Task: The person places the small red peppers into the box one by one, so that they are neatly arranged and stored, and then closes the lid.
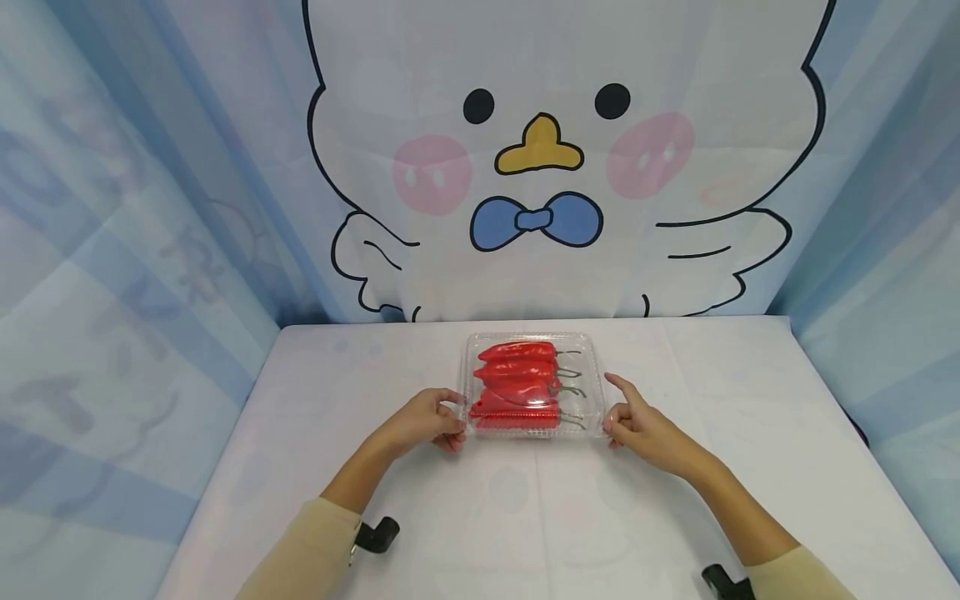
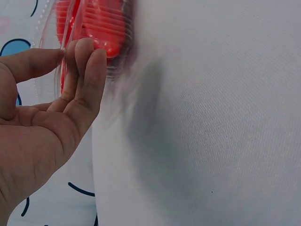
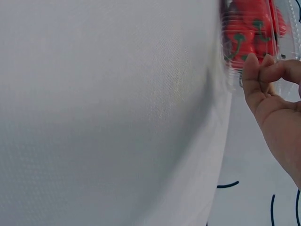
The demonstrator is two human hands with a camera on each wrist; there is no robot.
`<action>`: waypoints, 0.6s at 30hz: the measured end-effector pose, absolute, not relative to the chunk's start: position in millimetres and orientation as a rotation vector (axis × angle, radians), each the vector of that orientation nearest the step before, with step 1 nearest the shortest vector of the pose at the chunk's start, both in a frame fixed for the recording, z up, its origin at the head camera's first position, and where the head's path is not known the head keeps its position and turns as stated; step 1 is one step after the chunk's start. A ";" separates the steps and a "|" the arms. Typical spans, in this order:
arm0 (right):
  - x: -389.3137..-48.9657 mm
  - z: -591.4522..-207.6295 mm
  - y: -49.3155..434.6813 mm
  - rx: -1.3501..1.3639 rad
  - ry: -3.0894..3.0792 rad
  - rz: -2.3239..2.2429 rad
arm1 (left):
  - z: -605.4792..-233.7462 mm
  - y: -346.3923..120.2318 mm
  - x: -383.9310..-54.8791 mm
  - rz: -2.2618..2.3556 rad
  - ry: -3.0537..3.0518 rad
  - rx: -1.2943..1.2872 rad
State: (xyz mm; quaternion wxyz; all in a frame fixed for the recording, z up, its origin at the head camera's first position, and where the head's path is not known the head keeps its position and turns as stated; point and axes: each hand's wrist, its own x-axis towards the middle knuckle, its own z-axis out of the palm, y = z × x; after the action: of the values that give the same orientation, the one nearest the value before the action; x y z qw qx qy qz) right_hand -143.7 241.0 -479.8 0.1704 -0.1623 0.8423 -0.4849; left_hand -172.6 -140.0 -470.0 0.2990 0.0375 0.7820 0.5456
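A clear plastic clamshell container [image 1: 592, 367] lies near the far edge of the table, its lid over several red peppers [image 1: 517, 371] with green stems pointing right. At its left side my left hand [image 1: 426, 419] pinches the rim between thumb and fingers. My right hand [image 1: 647, 429] grips the opposite rim near the front corner, its index finger stretched out along the side. In the left wrist view the left fingertips [image 2: 96, 61] overlap the container's edge. The right wrist view has the right thumb and fingers together at the rim, pepper stems [image 3: 238, 44] showing behind the plastic.
A white cloth covers the table [image 1: 540, 517]. Close behind its far edge hangs a curtain [image 1: 540, 275] with a cartoon bird, and pale blue curtains [image 1: 150, 292] flank both sides. Each sleeve carries a black wrist mount [image 1: 377, 535].
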 end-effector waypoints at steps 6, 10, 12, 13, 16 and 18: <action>-143.6 -480.6 240.0 -0.478 2.424 -1.359 | -470.5 -140.3 -173.1 1.452 2.071 0.100; -143.6 -481.0 239.7 -0.485 2.424 -1.357 | -470.3 -140.3 -173.0 1.453 2.072 0.094; -143.7 -481.1 239.6 -0.487 2.420 -1.361 | -470.3 -140.4 -173.2 1.452 2.074 0.087; -143.7 -481.1 239.5 -0.488 2.419 -1.362 | -470.5 -140.4 -173.2 1.453 2.074 0.086; -143.5 -481.3 240.0 -0.488 2.417 -1.366 | -471.5 -140.1 -173.7 1.453 2.074 0.081; -143.9 -481.4 240.5 -0.486 2.415 -1.367 | -472.2 -139.6 -173.4 1.458 2.072 0.083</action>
State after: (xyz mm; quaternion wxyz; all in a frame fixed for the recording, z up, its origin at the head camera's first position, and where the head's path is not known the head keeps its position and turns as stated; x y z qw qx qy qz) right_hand -143.9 240.5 -481.4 0.1615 -0.1701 0.8459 -0.4789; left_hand -173.4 -139.6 -472.2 0.2990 0.0312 0.7800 0.5488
